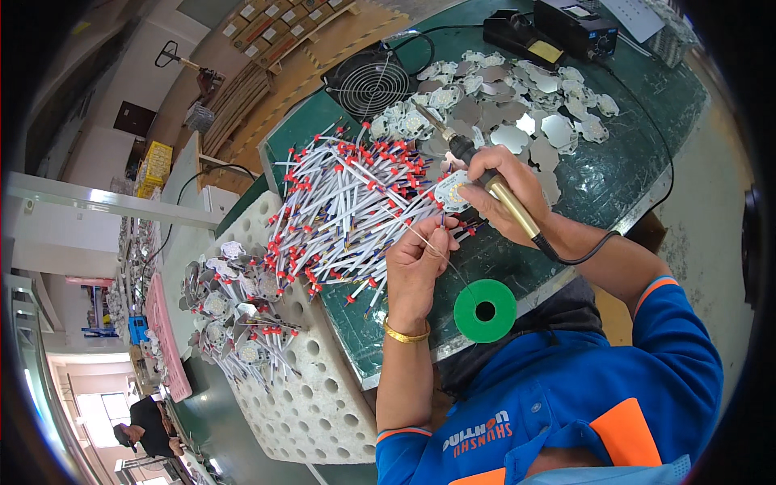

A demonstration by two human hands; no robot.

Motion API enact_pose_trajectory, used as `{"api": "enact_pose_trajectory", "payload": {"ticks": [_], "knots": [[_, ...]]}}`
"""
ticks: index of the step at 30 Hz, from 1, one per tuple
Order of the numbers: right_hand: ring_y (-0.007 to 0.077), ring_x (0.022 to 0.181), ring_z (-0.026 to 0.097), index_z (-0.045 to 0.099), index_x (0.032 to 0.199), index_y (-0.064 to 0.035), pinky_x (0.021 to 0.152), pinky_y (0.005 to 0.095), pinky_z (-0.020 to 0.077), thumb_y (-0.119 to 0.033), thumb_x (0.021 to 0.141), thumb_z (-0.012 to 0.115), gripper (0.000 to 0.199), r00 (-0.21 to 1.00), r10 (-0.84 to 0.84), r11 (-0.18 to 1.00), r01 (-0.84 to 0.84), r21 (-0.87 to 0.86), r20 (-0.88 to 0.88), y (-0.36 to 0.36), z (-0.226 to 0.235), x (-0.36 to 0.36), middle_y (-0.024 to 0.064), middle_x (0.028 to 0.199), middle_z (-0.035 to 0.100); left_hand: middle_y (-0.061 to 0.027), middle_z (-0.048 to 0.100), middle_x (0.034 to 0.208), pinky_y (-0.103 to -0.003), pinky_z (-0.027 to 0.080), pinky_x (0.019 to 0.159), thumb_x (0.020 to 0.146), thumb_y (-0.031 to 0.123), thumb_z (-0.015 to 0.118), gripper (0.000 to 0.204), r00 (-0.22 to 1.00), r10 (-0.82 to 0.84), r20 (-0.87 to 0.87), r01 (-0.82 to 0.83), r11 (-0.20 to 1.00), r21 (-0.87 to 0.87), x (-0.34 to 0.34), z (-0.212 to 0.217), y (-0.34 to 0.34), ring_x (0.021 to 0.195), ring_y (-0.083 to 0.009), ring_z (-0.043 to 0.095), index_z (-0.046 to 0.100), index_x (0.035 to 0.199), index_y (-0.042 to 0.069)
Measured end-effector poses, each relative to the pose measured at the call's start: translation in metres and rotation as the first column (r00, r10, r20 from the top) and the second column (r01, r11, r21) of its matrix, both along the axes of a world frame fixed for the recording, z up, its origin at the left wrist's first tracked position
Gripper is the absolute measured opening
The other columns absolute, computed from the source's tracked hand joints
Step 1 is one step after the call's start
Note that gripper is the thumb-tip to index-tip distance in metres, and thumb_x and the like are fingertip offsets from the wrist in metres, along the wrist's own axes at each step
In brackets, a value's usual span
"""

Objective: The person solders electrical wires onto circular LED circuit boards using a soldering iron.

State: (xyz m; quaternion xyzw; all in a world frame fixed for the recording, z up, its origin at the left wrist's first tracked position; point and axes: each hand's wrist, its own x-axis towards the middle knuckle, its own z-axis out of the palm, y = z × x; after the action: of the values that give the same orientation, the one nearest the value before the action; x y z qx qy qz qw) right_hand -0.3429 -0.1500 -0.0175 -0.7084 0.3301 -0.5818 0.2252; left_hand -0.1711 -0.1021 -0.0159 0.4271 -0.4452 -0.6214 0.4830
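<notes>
My right hand [511,194] grips a soldering iron [508,200], its tip pointing up and left. The same hand's thumb and fingers also pinch a white round LED board [449,192] below the iron. Close beside the board, my left hand [416,263] is closed, thumb against fingers, on a thin dark wire lead [442,220]; its far end is hard to make out. Fine solder wire runs from a green spool [467,315] up to the left hand. Next to both hands lies a big heap of white cables [343,194] with red connectors.
LED boards and silver discs [477,113] cover the green bench [622,153] behind my hands. A fan [370,85] and a soldering station [575,28] stand at the back. Wired boards [234,315] rest on a perforated white panel [323,404] at left. Another person [149,428] works far left.
</notes>
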Motion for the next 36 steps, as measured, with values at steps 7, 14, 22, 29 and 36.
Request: {"api": "enact_pose_trajectory", "payload": {"ticks": [7,14,22,29,36], "knots": [[0.0204,0.066,0.054,0.049,0.089,-0.0043,0.061,0.0290,0.0434,-0.004,0.077,0.065,0.020,0.997,0.071,0.996,-0.069,-0.057,0.034,-0.002,-0.002,0.002,0.0081,0.078,0.055,-0.0007,0.057,0.071,-0.016,0.023,0.044,0.090,0.017,0.055,0.022,1.000,-0.002,0.005,0.002,1.000,0.027,0.003,-0.004,-0.003,0.049,-0.0015,0.034,0.059,0.102,-0.002],[0.0253,0.055,0.050,0.053,0.085,-0.0051,0.050,0.0348,0.0398,0.006,0.068,0.063,0.022,0.976,0.040,0.891,-0.132,-0.435,-0.213,-0.003,0.002,-0.007,0.0096,0.074,0.059,0.0028,0.054,0.069,-0.017,0.023,0.044,0.087,0.027,0.058,0.028,0.997,-0.080,-0.016,0.081,0.990,0.115,0.006,-0.004,-0.005,0.051,-0.0013,0.034,0.060,0.095,0.001],[0.0225,0.051,0.045,0.050,0.090,-0.0055,0.044,0.0331,0.0354,0.007,0.069,0.061,0.027,0.951,0.018,0.861,-0.172,-0.479,-0.308,0.005,0.002,0.000,0.0099,0.067,0.046,0.0021,0.056,0.068,-0.017,0.029,0.047,0.088,0.020,0.058,0.015,0.999,0.011,-0.049,-0.012,0.999,-0.031,0.003,-0.015,-0.008,0.053,-0.0013,0.037,0.058,0.089,0.005],[0.0181,0.065,0.053,0.050,0.088,-0.0046,0.059,0.0287,0.0432,-0.001,0.074,0.063,0.019,1.000,0.016,0.998,-0.017,-0.060,-0.024,-0.002,0.005,0.003,0.0081,0.081,0.054,-0.0060,0.065,0.082,-0.018,0.042,0.061,0.087,0.012,0.058,0.022,0.964,0.190,0.189,-0.152,0.968,-0.201,-0.005,0.003,0.001,0.071,-0.0065,0.057,0.058,0.104,-0.001],[0.0245,0.066,0.056,0.050,0.087,-0.0054,0.060,0.0312,0.0440,-0.001,0.071,0.063,0.021,0.985,0.175,0.984,-0.175,0.016,-0.005,-0.002,0.004,-0.001,0.0082,0.077,0.055,-0.0050,0.064,0.080,-0.018,0.044,0.062,0.086,0.008,0.059,0.019,0.957,0.205,0.207,-0.163,0.966,-0.202,-0.008,-0.004,0.002,0.072,-0.0074,0.058,0.060,0.102,-0.002]]}}
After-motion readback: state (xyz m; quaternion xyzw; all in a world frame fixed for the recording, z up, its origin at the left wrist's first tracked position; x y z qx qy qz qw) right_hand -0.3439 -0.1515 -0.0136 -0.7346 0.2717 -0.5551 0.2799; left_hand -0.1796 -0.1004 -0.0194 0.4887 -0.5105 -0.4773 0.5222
